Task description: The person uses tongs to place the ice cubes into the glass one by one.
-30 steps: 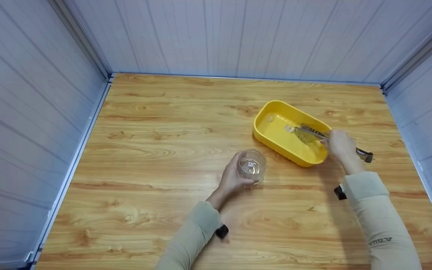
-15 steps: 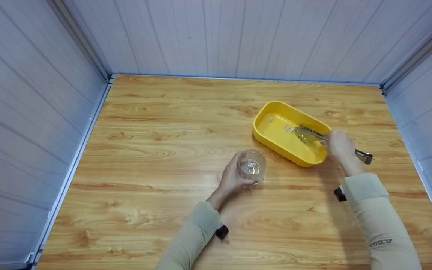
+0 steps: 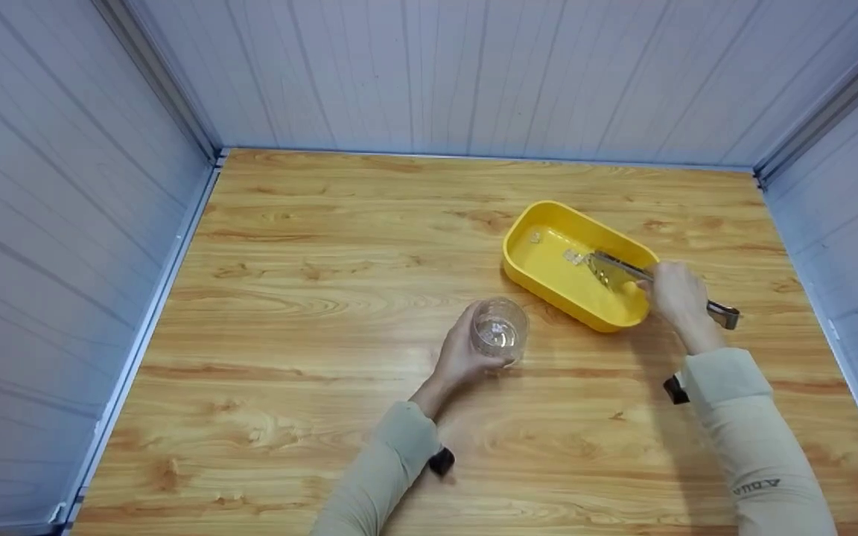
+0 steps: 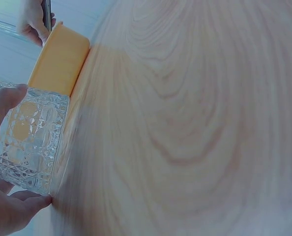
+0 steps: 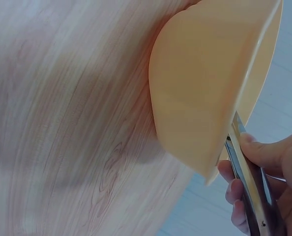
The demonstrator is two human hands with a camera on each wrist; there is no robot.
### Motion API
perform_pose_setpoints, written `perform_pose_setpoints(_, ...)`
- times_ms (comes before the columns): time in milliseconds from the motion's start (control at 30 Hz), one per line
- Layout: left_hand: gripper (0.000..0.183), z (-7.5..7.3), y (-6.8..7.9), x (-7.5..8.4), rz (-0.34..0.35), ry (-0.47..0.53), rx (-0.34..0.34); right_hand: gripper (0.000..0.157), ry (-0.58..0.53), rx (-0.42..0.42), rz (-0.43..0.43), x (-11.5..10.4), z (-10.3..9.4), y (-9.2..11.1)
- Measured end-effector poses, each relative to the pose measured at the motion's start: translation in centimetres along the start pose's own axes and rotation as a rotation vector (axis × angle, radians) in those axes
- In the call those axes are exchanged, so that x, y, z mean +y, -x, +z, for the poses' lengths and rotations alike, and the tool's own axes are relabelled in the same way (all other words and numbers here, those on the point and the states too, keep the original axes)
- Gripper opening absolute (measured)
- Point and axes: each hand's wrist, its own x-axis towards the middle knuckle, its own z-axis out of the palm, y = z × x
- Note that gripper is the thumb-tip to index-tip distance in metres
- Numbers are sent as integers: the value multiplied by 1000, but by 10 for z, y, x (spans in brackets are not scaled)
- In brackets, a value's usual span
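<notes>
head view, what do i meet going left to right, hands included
Left hand → clear glass → yellow container → right hand. The metal tongs overlap both the container and the right hand, so they're left out.

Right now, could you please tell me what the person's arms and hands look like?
The left sleeve and right sleeve are long and pale beige, with wide, faintly greenish cuffs. Dark lettering marks the right one. A small black block shows beside each cuff. The left hand and right hand wear no gloves.
</notes>
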Motion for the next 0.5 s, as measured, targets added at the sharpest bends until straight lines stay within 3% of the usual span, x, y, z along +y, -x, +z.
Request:
perform_pose_setpoints(333,96,0,0,0,3,0,3,27,-5,-53,45,0,-4,5)
perform_pose_setpoints(500,95,1,0,-1,-10,8,1,27,-25,-45,25,1,-5,8)
